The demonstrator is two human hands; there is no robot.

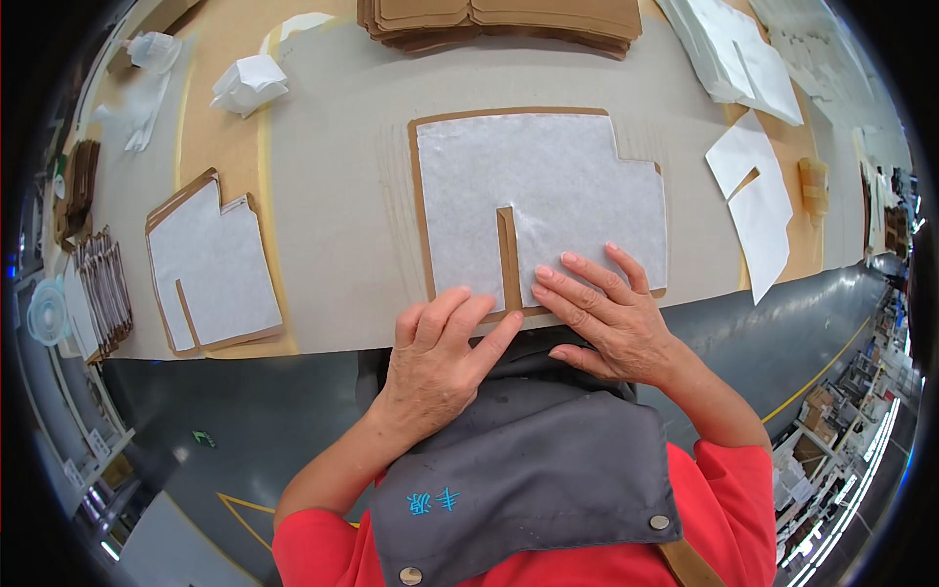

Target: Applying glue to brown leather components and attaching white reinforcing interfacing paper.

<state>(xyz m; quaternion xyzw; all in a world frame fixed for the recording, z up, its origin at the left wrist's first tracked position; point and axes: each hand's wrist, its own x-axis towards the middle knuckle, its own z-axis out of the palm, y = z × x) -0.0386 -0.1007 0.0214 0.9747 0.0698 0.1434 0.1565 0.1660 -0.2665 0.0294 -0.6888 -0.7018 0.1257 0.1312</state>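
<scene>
The counter (333,196) bears a notched brown panel (423,210) near its front edge, mostly covered by a white sheet (558,166); laying looks done, smoothing perhaps unfinished. A brown stack (548,22) farther back appears uncovered; a similar covered piece (210,264) lies leftward. The left hand (435,347) and right hand (611,323) are apart, fingers loose at the panel's near side, gripping nothing, beside its bare slot (509,259).

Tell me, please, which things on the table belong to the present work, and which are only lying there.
Likely in the work:
- white sheet, lying on a brown panel
- brown stack, top
- white stack, upper right
- loose sheet, right
- white-on-brown piece, left

Probably just lying about:
- crumpled paper
- bottle
- amber item, kind unclear
</scene>
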